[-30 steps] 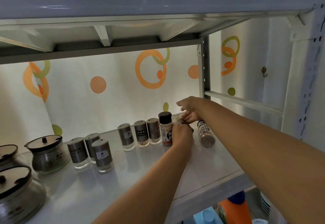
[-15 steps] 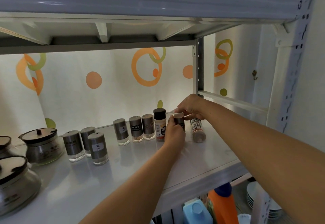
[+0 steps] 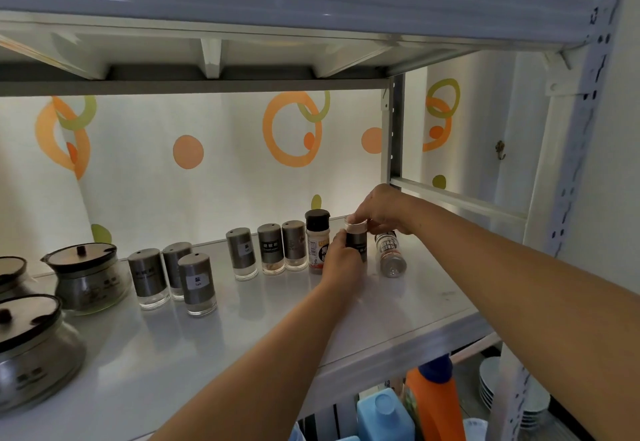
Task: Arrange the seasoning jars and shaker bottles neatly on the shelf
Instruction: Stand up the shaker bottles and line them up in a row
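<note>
My left hand [image 3: 341,260] grips the body of a dark-labelled shaker bottle [image 3: 356,241] standing upright on the white shelf [image 3: 263,322]. My right hand [image 3: 381,210] pinches its pale cap from above. Just left stands a black-capped spice bottle [image 3: 316,239], then a row of three steel shakers [image 3: 270,248]. A group of three more steel shakers [image 3: 173,276] stands further left. A clear spice bottle [image 3: 389,255] lies on its side to the right of my hands.
Three lidded glass-and-steel seasoning jars [image 3: 86,277] sit at the shelf's left end. An upper shelf [image 3: 277,7] hangs close overhead, with uprights [image 3: 393,149] at the right. Below are an orange bottle [image 3: 433,402], a blue bottle [image 3: 384,416] and stacked plates [image 3: 491,385].
The dark-labelled bottle went from tilted between my hands to standing upright beside the black-capped one. My right hand shifted onto its cap.
</note>
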`<state>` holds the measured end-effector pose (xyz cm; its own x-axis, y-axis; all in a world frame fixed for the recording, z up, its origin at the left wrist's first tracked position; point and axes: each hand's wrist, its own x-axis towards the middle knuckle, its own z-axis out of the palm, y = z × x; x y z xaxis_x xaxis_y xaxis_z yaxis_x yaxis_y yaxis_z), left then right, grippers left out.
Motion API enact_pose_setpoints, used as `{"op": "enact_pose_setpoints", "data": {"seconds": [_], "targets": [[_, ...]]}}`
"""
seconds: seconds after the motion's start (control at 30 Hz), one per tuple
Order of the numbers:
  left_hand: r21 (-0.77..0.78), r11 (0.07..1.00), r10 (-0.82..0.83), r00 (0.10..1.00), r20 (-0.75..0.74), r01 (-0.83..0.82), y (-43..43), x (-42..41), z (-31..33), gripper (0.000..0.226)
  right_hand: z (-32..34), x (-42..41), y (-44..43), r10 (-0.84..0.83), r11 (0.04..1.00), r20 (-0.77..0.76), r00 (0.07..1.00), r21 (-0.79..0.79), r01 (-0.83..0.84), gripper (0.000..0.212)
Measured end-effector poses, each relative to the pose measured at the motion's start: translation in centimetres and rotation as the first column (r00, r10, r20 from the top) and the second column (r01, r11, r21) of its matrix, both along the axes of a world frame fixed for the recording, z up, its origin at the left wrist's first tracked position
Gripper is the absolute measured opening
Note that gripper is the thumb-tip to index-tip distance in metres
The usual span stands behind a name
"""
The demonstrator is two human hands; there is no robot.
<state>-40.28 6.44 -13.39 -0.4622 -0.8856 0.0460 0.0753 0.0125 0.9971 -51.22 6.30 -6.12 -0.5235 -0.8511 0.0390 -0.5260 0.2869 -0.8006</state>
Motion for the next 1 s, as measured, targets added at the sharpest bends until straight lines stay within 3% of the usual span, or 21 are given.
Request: {"op": "enact_pose_setpoints", "data": {"seconds": [0.33,0.53,0.77,0.87,1.0], "targets": [[-0.030,1.000,-0.009,1.000,-0.007,0.009,0.2,0.5,-0.2,0.046,-0.8,0.7,0.4,0.084,0.995,-0.107,0.991,0.060,-0.078,0.039],[-0.078,0.996,-0.031,0.999,0.033,0.033,0.3,1.1,-0.1,0.048,0.2,0.6,0.6,0.064,0.997,-0.051,0.997,0.033,-0.063,0.041],[-0.100,0.994,0.051,0.999,0.011,-0.049,0.5,1.0,0.1,0.047,1.6,-0.3,2.6,0.039,0.999,0.252,0.967,-0.028,-0.033,0.022],[-0.077,0.993,0.088,0.995,-0.048,-0.092,1.0,0.6,0.9,0.047,1.7,-1.0,3.6,0.029,0.998,0.406,0.913,-0.064,-0.004,0.029],[-0.271,0.932,0.255,0.967,0.019,-0.240,1.5,0.9,3.2,0.047,1.7,-1.6,4.4,0.054,0.996,0.512,0.857,-0.094,-0.007,0.024]]}}
